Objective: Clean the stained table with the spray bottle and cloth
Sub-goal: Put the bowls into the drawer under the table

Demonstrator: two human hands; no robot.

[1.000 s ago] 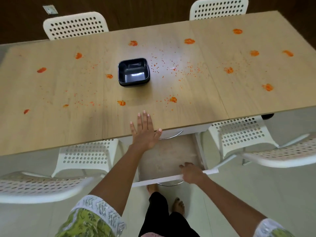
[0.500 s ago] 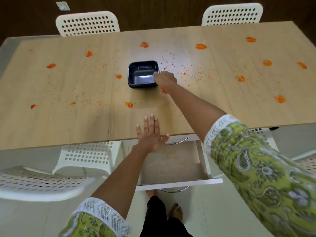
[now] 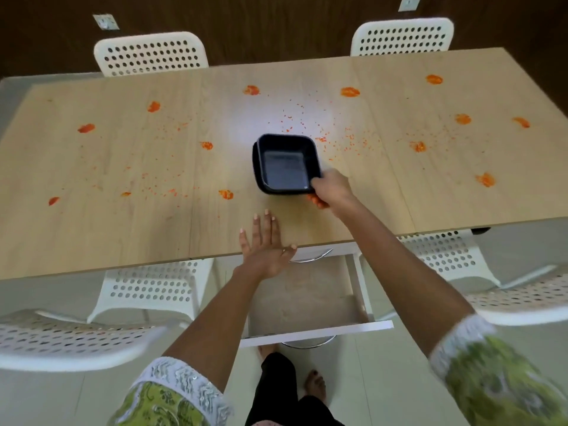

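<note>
Now the right hand (image 3: 332, 189) grips the near right corner of a black square tray (image 3: 285, 164), fingers curled over its rim, on the middle of the wooden table (image 3: 123, 229). Orange stains (image 3: 349, 91) and scattered crumbs dot the tabletop. Flat on the near edge lies the left hand (image 3: 264, 244), fingers straight and spread, holding nothing. Below that edge a white drawer (image 3: 307, 302) stands pulled out. White perforated chairs (image 3: 150, 53) ring the table.
</note>
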